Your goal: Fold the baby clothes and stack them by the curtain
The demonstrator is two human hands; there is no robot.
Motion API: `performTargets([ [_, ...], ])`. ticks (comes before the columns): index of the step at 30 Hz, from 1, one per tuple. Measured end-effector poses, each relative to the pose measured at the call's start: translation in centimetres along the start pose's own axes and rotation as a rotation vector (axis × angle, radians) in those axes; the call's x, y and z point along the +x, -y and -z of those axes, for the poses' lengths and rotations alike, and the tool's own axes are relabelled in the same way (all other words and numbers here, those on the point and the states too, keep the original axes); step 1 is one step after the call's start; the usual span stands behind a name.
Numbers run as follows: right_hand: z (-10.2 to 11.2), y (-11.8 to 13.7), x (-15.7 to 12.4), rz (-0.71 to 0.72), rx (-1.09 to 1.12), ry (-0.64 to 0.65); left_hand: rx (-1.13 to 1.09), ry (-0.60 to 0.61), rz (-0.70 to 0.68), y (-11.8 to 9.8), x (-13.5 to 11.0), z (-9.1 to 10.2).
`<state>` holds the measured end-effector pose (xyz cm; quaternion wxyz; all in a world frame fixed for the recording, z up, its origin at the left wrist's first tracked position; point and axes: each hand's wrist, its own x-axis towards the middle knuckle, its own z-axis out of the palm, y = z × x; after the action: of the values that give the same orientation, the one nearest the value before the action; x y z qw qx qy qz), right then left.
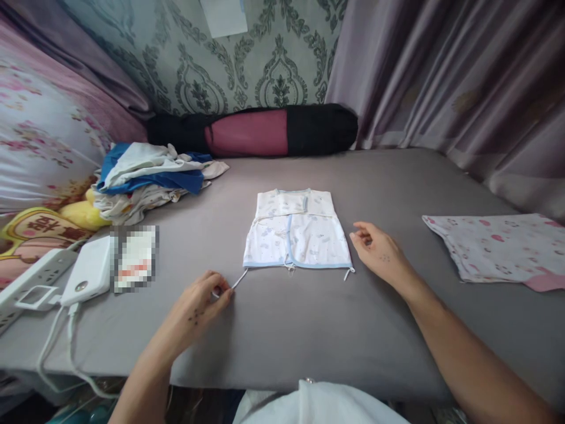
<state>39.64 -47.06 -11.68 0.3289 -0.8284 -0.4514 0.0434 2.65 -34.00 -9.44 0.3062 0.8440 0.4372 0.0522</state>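
Two hands at work on a grey bed (282,335), head view.

Shirt (297,231): small, white with faint print and pale blue trim, lying flat and squared near the middle of the bed, neckline away from the person. Sleeves appear tucked in; front panels meet at a blue centre line. Short ties hang from the bottom hem at both corners.

Left hand (200,306): thumb and fingertips pinched together on the end of the left tie (239,278), which runs taut and slanted to the shirt's lower left corner.

Right hand (377,250): resting on the bed just beside the shirt's right edge, fingers loosely curled and apart, holding nothing.

Edges and room: bare sheet all around the shirt. Clothes pile (145,176) well apart at far left; charger (88,271) and power strip (30,282) near the left edge. Printed cloth (498,244) lies flat at right, clear of the right hand. Black-and-pink roll (265,131) along the far wall. Near bed edge close to the person's body.
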Motion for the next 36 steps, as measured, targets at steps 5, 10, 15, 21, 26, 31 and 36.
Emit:
performTargets([
  [5,0.5,0.3,-0.3,-0.065,-0.029,0.048,0.027,-0.156,0.169,2.6,2.0,1.7],
  [10,0.6,0.2,-0.3,-0.128,-0.014,0.144,0.146,-0.411,0.208,3.0,4.4,4.1],
  [15,0.3,0.4,-0.3,-0.162,-0.013,0.189,0.137,-0.690,0.095,-1.9,6.5,5.4],
  [21,0.4,0.5,-0.4,-0.163,0.016,0.182,-0.193,-0.304,-0.412,-7.6,7.3,2.9],
  [26,0.3,0.4,-0.6,-0.136,0.021,0.169,-0.073,-0.341,-0.151,-5.5,8.5,0.3],
  [31,0.1,0.5,-0.6,-0.130,0.035,0.186,0.008,-0.320,0.036,-2.8,9.4,-0.9],
  [36,0.2,1.1,-0.5,-0.185,0.091,0.244,-0.064,-0.224,0.080,-3.0,9.1,-1.0],
])
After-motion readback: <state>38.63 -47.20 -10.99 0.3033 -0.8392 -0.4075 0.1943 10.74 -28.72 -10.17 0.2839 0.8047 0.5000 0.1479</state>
